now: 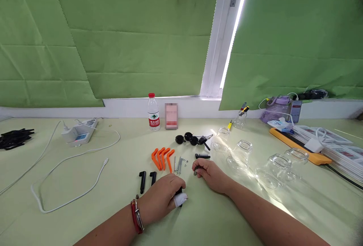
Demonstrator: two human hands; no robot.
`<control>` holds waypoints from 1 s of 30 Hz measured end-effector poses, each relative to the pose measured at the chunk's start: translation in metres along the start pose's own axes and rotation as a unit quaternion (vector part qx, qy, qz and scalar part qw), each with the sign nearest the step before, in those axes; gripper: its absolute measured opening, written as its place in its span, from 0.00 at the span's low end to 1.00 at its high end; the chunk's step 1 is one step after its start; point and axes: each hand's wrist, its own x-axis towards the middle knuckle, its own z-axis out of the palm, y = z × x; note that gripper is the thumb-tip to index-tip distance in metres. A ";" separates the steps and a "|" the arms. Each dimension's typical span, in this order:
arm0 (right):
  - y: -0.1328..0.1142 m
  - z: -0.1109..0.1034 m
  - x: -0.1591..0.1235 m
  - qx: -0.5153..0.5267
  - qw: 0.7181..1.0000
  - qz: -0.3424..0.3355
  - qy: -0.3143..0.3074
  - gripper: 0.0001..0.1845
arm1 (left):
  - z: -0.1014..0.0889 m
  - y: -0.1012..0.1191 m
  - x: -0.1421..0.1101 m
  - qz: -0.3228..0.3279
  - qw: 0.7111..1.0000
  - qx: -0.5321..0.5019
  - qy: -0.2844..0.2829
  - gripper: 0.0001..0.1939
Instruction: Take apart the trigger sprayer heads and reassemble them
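Note:
My left hand (163,196), its thumb wrapped in white tape, is closed around a black plastic part (179,191), mostly hidden by the fingers. Just to its right, my right hand (212,174) pinches a small dark coil spring (195,170) above the tabletop. Two black L-shaped pieces (142,181) lie left of my left hand. Beyond the hands are several bent orange pieces (161,158), with metal screws (179,165) and tiny nuts (185,161) beside them. A black strip with a spring on it (202,156) rests behind my right hand.
Black round-ended parts (193,140) lie farther back. Clear glass vessels (239,155) stand at right, near a yellow-black case (300,146) and stacked papers (344,157). Behind are a water bottle (153,113) and a pink box (171,115). A white cable (66,159) crosses the left side.

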 end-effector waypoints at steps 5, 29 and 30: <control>-0.001 0.000 0.001 0.006 1.000 0.007 -0.002 0.10 | 0.006 0.001 0.000 -0.041 0.997 -0.058 0.006 0.07; -0.005 -0.003 -0.002 -0.280 0.960 -0.020 0.015 0.14 | 0.007 -0.001 0.004 -0.002 0.996 -0.084 -0.032 0.08; -0.006 -0.002 -0.002 -0.291 0.956 -0.028 0.013 0.14 | 0.007 -0.001 0.004 -0.003 0.996 -0.084 -0.033 0.08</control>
